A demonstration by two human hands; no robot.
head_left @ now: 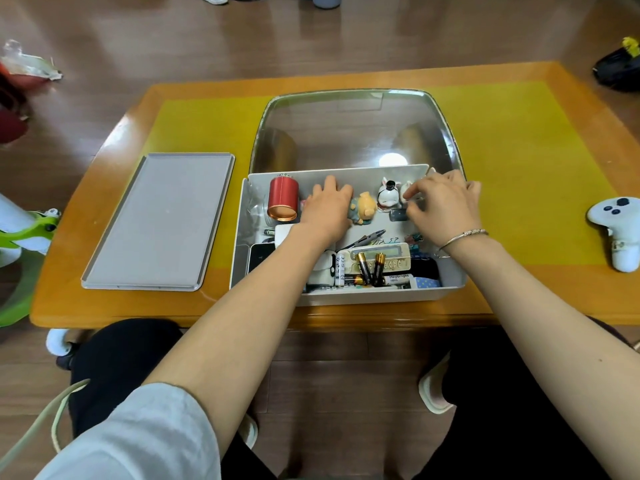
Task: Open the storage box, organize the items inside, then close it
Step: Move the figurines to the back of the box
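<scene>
Storage box [346, 296], white and open-topped, sits on the yellow mat [519, 168] of the wooden table [86, 306], right in front of the seated person, and both hands are inside it. The left hand [327, 211] lies palm down at the far end of the box with its fingers relaxed and close together, resting on something it hides; whether it grips anything cannot be told. Its thumb side touches the yellow pig figurine [365, 206], and its other side is just beside the red tin [283, 199], which lies tipped toward the camera with its copper rim showing. The right hand [443, 206], with a silver bracelet [462, 237] on the wrist, has its fingers curled and its fingertips [408, 194] pinching a small white figurine [406, 192] by the far wall, next to the white cat figurine [387, 195].

Nearer the person, the box holds a pale remote control [377, 259] with two batteries [370, 268] leaning on it, pliers [367, 239] and a dark phone [259, 258]. The clear lid [353, 129] stands raised behind the box. A grey tray [159, 223] lies to the left of the box, and a white game controller [618, 230] sits at the table's right edge.
</scene>
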